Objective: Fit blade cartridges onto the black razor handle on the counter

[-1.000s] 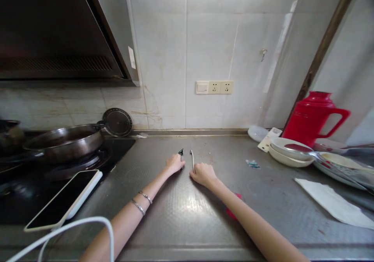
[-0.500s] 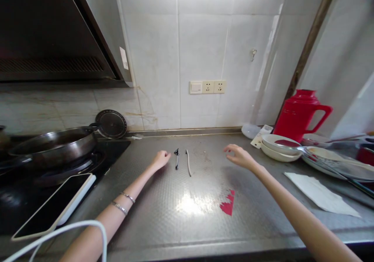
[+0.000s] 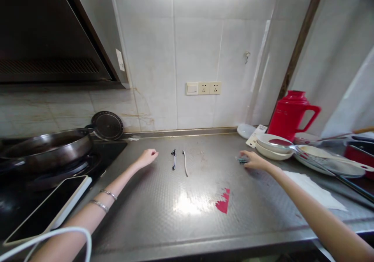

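My right hand (image 3: 254, 161) is low over the steel counter, its fingers pinched on a small dark greenish thing (image 3: 242, 160) with clear edges; its kind I cannot make out. My left hand (image 3: 148, 158) rests at the left with its fingers curled in, and nothing shows in them. To its right lies a short, thin black-and-silver piece (image 3: 174, 160) with a dark tangled top. Beside that, apart from it, is a thin whitish cord-like strip (image 3: 185, 164). A torn red scrap (image 3: 223, 201) lies nearer the front edge.
Left are a pan (image 3: 46, 147) on the stove and a phone (image 3: 48, 209), with a white cable (image 3: 58, 232) crossing my left forearm. Right stand stacked bowls (image 3: 273, 154), plates with utensils, a red thermos (image 3: 290, 115) and a white paper sheet (image 3: 317, 190). Wall sockets (image 3: 203, 88) are behind.
My right hand has moved right and down, from fingers apart to a pinch, and the small dark thing now shows at its fingertips. My left hand has drawn left, away from the black-and-silver piece.
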Demonstrator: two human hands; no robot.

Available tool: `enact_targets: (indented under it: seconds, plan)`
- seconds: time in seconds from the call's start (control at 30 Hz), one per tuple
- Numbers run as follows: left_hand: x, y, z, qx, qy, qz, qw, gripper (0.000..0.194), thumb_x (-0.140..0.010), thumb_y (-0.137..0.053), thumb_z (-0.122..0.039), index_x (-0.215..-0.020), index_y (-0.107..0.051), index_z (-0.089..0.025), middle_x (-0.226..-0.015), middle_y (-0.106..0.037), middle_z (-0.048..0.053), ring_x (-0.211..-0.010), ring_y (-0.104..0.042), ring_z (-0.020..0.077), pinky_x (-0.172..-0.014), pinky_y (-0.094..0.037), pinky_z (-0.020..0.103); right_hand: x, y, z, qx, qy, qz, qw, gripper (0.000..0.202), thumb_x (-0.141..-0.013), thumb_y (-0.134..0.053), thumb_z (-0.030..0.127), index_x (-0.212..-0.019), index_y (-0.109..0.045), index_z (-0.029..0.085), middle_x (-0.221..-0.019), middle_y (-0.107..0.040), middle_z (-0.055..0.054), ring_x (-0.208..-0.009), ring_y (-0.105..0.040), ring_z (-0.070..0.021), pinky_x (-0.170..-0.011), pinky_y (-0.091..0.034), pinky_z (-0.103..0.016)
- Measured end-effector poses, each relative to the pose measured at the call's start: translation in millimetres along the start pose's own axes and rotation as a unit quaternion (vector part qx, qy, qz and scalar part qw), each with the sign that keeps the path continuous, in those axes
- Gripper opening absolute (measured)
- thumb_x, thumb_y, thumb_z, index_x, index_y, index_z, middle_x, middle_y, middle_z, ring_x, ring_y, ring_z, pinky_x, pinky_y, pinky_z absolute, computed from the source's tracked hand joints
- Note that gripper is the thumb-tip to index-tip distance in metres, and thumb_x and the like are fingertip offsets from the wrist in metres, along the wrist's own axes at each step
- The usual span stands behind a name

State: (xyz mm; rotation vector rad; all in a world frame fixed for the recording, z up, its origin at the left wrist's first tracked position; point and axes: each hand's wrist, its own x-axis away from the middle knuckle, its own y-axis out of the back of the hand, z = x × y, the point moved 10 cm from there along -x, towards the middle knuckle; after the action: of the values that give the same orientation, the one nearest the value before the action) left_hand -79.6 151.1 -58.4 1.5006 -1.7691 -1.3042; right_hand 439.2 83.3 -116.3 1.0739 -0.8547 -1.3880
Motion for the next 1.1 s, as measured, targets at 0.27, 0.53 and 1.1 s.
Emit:
enact_targets:
  seconds: [0.27, 0.53, 1.1]
  plan:
    - [4, 8.2, 0, -0.004, -0.017, -0.009, 1.0, 0.027, -0.077, -0.043, -0.034, -0.061, -0.056, -0.016, -0.054, -0.057, 0.0, -0.052, -0.051, 0.0125, -0.054, -0.034, 0.022, -3, 8, 7, -0.019, -0.006, 0.006, 1.0, 0.058, -0.053, -0.06, 0.017, -0.11, -0.051, 0.014, -0.1, -0.064, -0.011, -0.087, -0.06, -0.0235, -0.077, -0.044, -0.03]
    - [7, 13.1, -54, -0.029, -0.102, -0.024, 0.994, 0.027, -0.075, -0.051, -0.04, -0.079, -0.061, -0.015, -0.081, -0.064, 0.006, -0.075, -0.056, 0.0178, -0.069, -0.041, 0.027, -17, 13, 88, -0.042, 0.079, -0.002, 0.996, 0.06, -0.057, -0.061, 0.017, -0.113, -0.041, 0.015, -0.098, -0.06, -0.01, -0.087, -0.057, -0.0211, -0.078, -0.043, -0.03]
    - [56, -39.6, -189, -0.1, -0.269, 0.037, 0.957, 0.053, -0.062, -0.063, -0.054, -0.101, -0.056, -0.019, -0.103, -0.055, 0.008, -0.105, -0.044, 0.0267, -0.093, -0.032, 0.038, 48, 10, 333, 0.002, 0.352, 0.034, 0.935, 0.054, -0.059, -0.062, 0.014, -0.11, -0.045, 0.015, -0.099, -0.054, -0.011, -0.092, -0.05, -0.0243, -0.075, -0.041, -0.035]
